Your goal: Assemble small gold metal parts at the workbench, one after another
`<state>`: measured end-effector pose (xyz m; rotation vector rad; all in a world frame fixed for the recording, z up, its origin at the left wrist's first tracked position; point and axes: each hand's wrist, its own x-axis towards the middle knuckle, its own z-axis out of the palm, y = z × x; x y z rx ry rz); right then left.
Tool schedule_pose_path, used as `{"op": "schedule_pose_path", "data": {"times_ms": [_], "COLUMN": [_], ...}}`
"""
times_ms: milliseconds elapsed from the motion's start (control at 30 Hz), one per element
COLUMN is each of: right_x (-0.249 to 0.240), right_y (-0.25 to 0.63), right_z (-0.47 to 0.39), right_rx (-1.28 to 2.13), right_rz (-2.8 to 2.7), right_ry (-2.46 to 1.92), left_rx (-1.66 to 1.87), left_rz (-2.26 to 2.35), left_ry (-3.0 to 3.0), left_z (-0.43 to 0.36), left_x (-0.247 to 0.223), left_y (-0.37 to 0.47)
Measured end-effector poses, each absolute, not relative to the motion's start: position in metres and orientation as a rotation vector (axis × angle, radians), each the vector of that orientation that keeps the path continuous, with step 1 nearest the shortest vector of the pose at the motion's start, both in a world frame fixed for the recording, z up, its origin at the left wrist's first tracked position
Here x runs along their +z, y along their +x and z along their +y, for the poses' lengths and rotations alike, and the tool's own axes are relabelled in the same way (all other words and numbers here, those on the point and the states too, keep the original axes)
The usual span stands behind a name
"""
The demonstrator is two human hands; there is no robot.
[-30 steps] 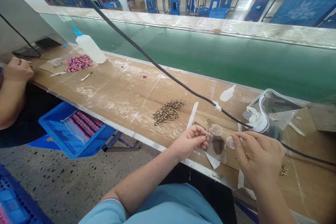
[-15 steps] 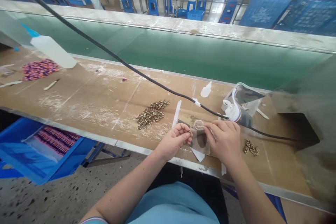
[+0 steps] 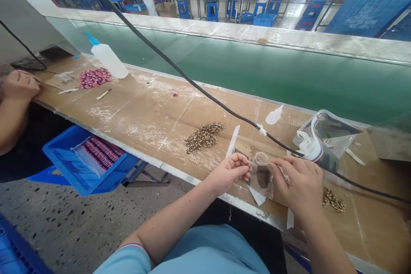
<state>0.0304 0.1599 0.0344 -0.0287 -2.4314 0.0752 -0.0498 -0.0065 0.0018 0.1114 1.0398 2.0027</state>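
Observation:
Near the front edge of the cardboard-covered table, my left hand (image 3: 233, 173) is closed in a pinch around something small, too tiny to make out. My right hand (image 3: 297, 180) is to its right, fingers pressed together, with a bit of something pale showing between them. Between the hands lies a small clear round cup (image 3: 260, 159) on a camouflage-patterned piece (image 3: 263, 177) under clear plastic. A pile of small brown and gold pieces (image 3: 204, 138) lies left of my hands, and a smaller pile (image 3: 334, 200) lies right of my right hand.
A black cable (image 3: 180, 72) crosses above the table. At the right is a clear bag (image 3: 337, 130) with camouflage material. A white bottle (image 3: 111, 61) and a pink-purple pile (image 3: 94, 78) are at the left. Another person's hand (image 3: 21, 85) is at the far left.
The view has turned left, so things appear farther right and another person's arm shows. My right hand has tilted, and pale material now shows between its fingers. My left hand keeps its pinch.

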Motion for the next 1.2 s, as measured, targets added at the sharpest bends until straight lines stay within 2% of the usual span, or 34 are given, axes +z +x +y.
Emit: {"op": "schedule_pose_path", "data": {"times_ms": [200,333,1200], "right_x": [0.04,0.043,0.048], "right_y": [0.04,0.044,0.042], "right_z": [0.158,0.149,0.137], "right_rx": [0.365,0.437,0.331], "right_rz": [-2.353,-2.394,-2.393], "right_ry": [-0.086,-0.064,0.023], "left_rx": [1.996,1.996,1.999], "left_rz": [1.024,1.023,1.023], "left_ry": [0.095,0.086,0.1], "left_z": [-0.007,-0.007,-0.008], "left_x": [0.0,0.002,0.004], "left_y": [-0.051,-0.051,-0.05]}}
